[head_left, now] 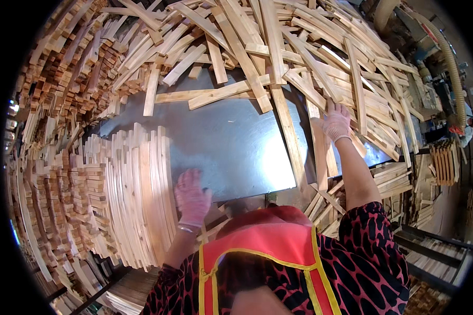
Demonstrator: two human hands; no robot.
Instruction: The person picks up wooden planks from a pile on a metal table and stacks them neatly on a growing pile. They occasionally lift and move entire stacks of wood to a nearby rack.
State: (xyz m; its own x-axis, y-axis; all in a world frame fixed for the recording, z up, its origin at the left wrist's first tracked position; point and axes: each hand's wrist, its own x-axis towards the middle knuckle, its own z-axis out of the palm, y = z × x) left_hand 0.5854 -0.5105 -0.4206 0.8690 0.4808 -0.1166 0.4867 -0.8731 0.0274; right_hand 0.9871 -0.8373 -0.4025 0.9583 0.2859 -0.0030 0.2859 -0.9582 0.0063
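Note:
My left hand (192, 195), in a pink-and-white knit glove, is by the right side of a neat row of wooden strips (147, 189). Its fingers are stretched out, and no strip shows in it. Reaching further out, my gloved right hand (337, 124) rests at the lower edge of a jumbled heap of wooden strips (347, 79). The fingers there are extended over the wood, beside the end of a darker wooden strip (319, 152) lying lengthwise; the undersides of the fingertips are hidden. Another long strip (289, 136) crosses the shiny metal table (220, 142).
Tall stacks of cut wood (63, 194) stand along the left. Loose strips lie across the table's far side, some pointing toward me. A ribbed hose (449, 68) hangs at the far right, above a bundle of slats (443, 163). More timber lies below the table's near right edge.

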